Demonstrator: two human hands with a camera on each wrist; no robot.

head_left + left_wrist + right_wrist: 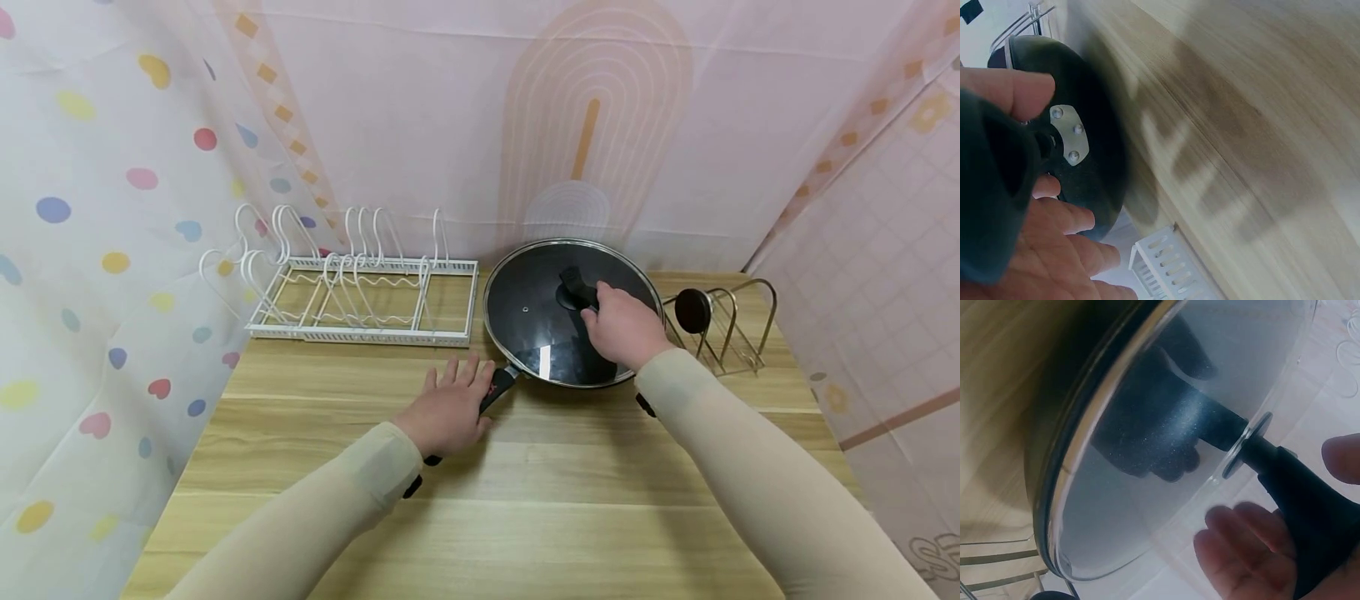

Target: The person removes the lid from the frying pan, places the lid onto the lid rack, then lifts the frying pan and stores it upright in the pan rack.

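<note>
A dark frying pan (1100, 169) is covered by a glass lid (517, 283) with a metal rim and a black upright handle (577, 287). My right hand (626, 325) grips that lid handle; in the right wrist view the thumb and fingers (1250, 540) lie on opposite sides of it. My left hand (450, 408) lies over the black pan handle (497, 388), its fingers spread and straight. Seen from the left wrist, the handle passes between thumb and fingers, and the fingers (1066, 215) do not wrap round it.
Left of the pan stands a white wire rack (360, 335) with upright loops. To its right is a brass-coloured wire rack (727, 333) with a dark round knob (692, 312) at it. Patterned curtains (420, 108) hang behind and beside the wooden table (555, 517).
</note>
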